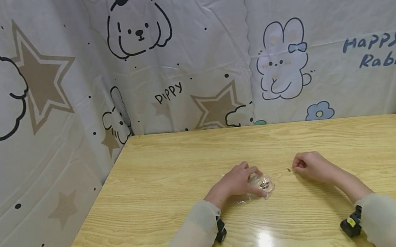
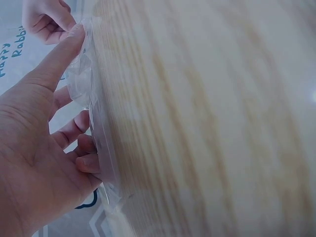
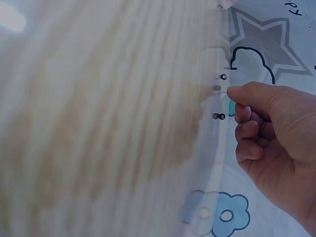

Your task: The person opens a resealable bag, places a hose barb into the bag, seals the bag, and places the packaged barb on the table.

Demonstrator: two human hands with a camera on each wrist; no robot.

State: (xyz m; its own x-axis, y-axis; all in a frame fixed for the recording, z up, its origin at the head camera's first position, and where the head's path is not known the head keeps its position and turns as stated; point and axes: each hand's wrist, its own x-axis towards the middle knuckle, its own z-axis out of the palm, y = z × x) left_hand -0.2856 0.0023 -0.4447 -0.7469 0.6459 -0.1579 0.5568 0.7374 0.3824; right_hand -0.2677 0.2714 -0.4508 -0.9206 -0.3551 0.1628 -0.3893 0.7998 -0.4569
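A clear plastic bag [image 1: 267, 182] with small shiny metallic pieces in it lies on the wooden table. My left hand [image 1: 237, 181] grips it, thumb on the near side and fingers on the far side. In the left wrist view, the crinkled film of the bag [image 2: 81, 81] shows between thumb and curled fingers. To the right, my right hand [image 1: 313, 167] is just above the table, its thumb against the curled index finger. A tiny gold-coloured piece [image 1: 289, 169] lies just left of those fingertips. The right wrist view shows the right hand [image 3: 276, 133] with all fingers curled, and nothing visible in the pinch.
The light wooden table [image 1: 144, 180] extends around both hands, with a bright glare spot near its front. A white curtain [image 1: 183, 34] printed with cartoon animals and stars hangs behind and on both sides. A dark wrist camera [image 1: 351, 224] sits on the right wrist.
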